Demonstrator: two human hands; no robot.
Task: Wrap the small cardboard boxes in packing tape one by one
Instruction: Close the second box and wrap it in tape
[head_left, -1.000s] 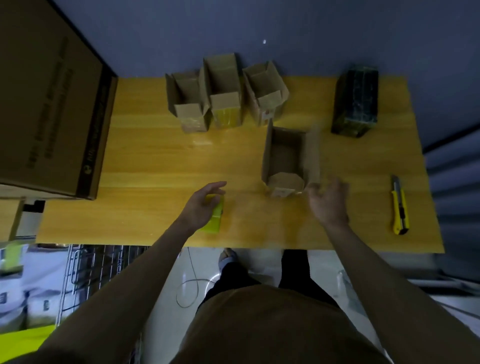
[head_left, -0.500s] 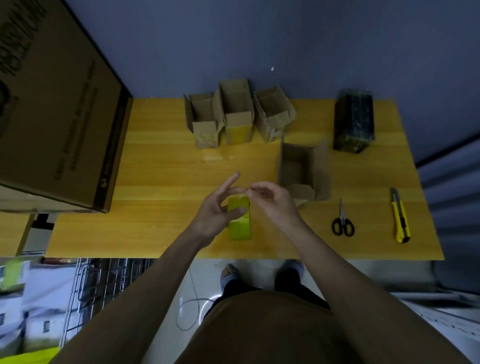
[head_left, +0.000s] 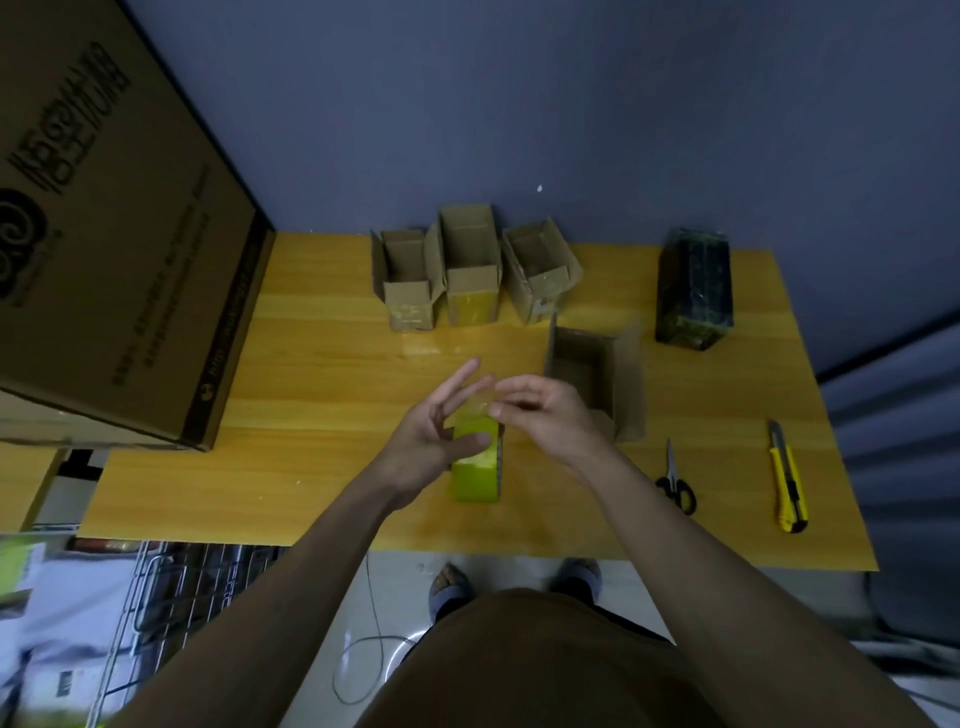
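A yellow-green roll of packing tape (head_left: 477, 470) stands on edge at the front middle of the wooden table (head_left: 311, 364). My left hand (head_left: 434, 434) holds the roll, thumb across its face and fingers stretched up behind it. My right hand (head_left: 540, 410) pinches the clear tape end at the top of the roll. An open small cardboard box (head_left: 592, 374) lies just right of my right hand. Three more open small boxes stand in a row at the back: the left box (head_left: 408, 283), the middle box (head_left: 470, 270) and the right box (head_left: 540, 275).
A large cardboard carton (head_left: 119, 234) overhangs the table's left end. A dark wrapped package (head_left: 693, 291) stands at the back right. Scissors (head_left: 675, 483) and a yellow utility knife (head_left: 787, 483) lie at the front right. A wire rack (head_left: 171, 597) stands below the table's left front edge.
My left hand lifted the tape roll from the table's front edge and stood it up. My right hand left the open box and came over to pinch the tape end.
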